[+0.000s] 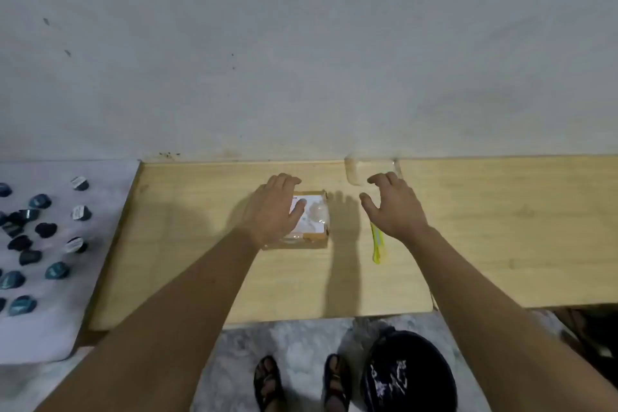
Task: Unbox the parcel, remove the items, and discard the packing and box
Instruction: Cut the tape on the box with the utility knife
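Cardboard parcel lies closed and taped on the wooden surface, a white label on top — what it contains I cannot tell. My left hand rests flat on it, fingers spread, gripping nothing. My right hand hovers just beside it, fingers apart and empty, above one yellow cutter. One black bin stands on the floor — contents unclear.

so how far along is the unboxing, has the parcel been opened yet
Barely started. Nothing looks done: the parcel sits taped shut on the wooden table, nothing removed. In hand: the left hand rests flat on the parcel, and the right hand hovers open above the yellow cutter. Left: cutting it open, taking out items, binning packing in the black bin.
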Demonstrator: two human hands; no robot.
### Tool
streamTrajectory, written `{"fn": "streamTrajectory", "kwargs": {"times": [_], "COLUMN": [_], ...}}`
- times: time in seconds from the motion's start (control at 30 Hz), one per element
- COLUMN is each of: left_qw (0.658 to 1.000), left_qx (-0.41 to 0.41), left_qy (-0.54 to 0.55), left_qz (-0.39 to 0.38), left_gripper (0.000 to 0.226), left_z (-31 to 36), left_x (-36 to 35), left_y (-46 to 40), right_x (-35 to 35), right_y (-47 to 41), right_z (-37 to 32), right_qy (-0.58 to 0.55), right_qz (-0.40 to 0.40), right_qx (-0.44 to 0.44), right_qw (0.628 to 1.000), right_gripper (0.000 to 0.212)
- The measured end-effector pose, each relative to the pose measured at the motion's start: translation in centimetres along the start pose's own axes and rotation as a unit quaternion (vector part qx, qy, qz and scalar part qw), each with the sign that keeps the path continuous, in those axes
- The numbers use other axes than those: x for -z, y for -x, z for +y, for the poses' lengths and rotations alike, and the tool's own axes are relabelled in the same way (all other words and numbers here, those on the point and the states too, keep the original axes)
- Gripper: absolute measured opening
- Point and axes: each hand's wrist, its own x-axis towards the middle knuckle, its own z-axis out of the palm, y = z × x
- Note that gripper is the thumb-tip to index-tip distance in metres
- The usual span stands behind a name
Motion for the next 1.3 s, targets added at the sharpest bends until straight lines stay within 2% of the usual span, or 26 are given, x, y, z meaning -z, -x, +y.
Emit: {"fn": "streamTrajectory", "kwargs": {"times": [0.17, 0.37, 0.5, 0.63, 0.8, 0.93, 1.03, 1.13, 1.23, 1.3], "left_qw": [0.999, 0.999, 0.999, 0.999, 0.999, 0.999, 0.999, 0.999, 0.999, 0.999], "left_qx": [-0.013, -0.036, -0.039, -0.037, -0.030, -0.024, -0.016, 0.007, 0.016, 0.013], "left_qy": [-0.027, 0.008, 0.020, 0.018, 0.013, 0.010, 0.006, 0.005, 0.004, 0.001], "left_qz": [-0.035, 0.023, 0.032, 0.024, 0.022, 0.030, 0.034, 0.036, 0.036, 0.037], "left_gripper": [0.053, 0.056, 0.060, 0.062, 0.064, 0.064, 0.065, 0.068, 0.069, 0.069], "left_z": [-1.4, -2.4, -2.8, -3.1, -3.1, -3.1, -3.0, -2.6, -2.5, -2.7], "left_x": [-5.6, -9.2, -9.7, -9.9, -10.4, -10.7, -10.9, -11.0, -11.2, -11.3], "left_y": [-0.5, -0.4, -0.6, -0.7, -0.7, -0.6, -0.8, -1.2, -1.5, -1.5], "right_x": [-5.8, -10.8, -12.7, -13.3, -12.9, -11.7, -10.9, -10.2, -9.7, -9.6], "right_y": [1.9, 3.4, 3.7, 3.2, 2.7, 2.4, 2.2, 2.1, 2.1, 2.1], "right_z": [3.0, 5.6, 6.0, 5.6, 3.9, 1.3, 0.1, -0.9, -1.5, -1.6], "right_qy": [0.003, 0.002, -0.036, -0.135, -0.246, -0.432, -0.511, -0.528, -0.538, -0.510], "right_qz": [-0.079, -0.122, -0.135, -0.122, -0.117, -0.125, -0.138, -0.136, -0.089, -0.058], "right_qx": [-0.051, -0.100, -0.163, -0.246, -0.187, -0.226, -0.226, -0.202, -0.209, -0.223], "right_qw": [0.996, 0.987, 0.977, 0.952, 0.944, 0.864, 0.818, 0.814, 0.811, 0.829], "right_gripper": [0.045, 0.049, 0.065, 0.079, 0.066, 0.075, 0.086, 0.071, 0.051, 0.037]}}
